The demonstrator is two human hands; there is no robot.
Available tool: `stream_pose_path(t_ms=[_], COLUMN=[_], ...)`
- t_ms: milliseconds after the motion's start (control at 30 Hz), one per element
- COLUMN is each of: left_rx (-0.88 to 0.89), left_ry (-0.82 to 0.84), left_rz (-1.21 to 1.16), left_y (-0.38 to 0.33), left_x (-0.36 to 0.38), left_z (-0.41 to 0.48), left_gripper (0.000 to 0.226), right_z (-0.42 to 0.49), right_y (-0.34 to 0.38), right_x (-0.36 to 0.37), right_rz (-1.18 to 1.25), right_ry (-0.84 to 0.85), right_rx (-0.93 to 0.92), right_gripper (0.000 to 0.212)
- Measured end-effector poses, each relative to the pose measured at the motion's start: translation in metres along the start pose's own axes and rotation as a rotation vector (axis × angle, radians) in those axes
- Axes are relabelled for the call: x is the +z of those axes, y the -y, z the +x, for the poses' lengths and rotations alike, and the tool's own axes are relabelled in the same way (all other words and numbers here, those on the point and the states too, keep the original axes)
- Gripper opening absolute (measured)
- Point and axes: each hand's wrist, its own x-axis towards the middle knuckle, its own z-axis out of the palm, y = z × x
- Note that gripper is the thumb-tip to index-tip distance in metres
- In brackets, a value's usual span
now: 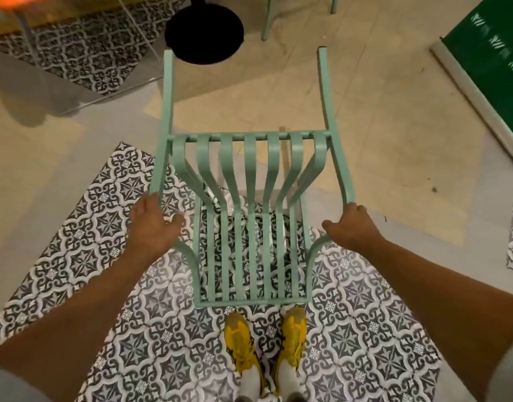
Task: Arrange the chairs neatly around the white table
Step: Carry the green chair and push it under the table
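A mint-green slatted metal chair (251, 227) hangs tilted in front of me, its seat near my yellow shoes (265, 343) and its two legs pointing away toward a black round table base (204, 33). My left hand (155, 224) grips the chair's left side rail. My right hand (351, 226) grips the right side rail. The white table's top is not in view.
Another mint chair's legs (268, 18) stand at the top, right of the black base. A transparent panel or table (75, 53) sits at the upper left. A green surface with a white edge (487, 74) runs along the right. Patterned tiles (133, 314) lie underfoot.
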Motion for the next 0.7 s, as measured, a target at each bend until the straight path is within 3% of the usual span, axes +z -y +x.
stream_pose_path(t_ms=[67,167,300,567,700], left_rx=[-0.102,-0.257,-0.251,-0.312,-0.374], left_ry=[-0.072,0.004,-0.025,-0.064,-0.121], left_rz=[-0.137,-0.361,-0.491,-0.711,-0.684], left_y=[0.006,0.020,0.044,0.062,0.059], left_x=[0.004,0.021,0.040,0.070,0.072], left_z=[0.002,0.004,0.008,0.026,0.031], left_gripper=[0.080,0.065,0.050,0.064,0.079], right_z=[0.004,0.011,0.026,0.045,0.048], right_y=[0.002,0.009,0.011,-0.005,-0.013], right_x=[0.008,0.028,0.050,0.079,0.082], right_rz=[0.077,0.148,0.305,0.638,0.615], right_ry=[-0.188,-0.305,-0.350,-0.363,-0.354], right_rx=[0.106,0.217,0.311,0.415,0.377], right_gripper=[0.075,0.075,0.075,0.054,0.039])
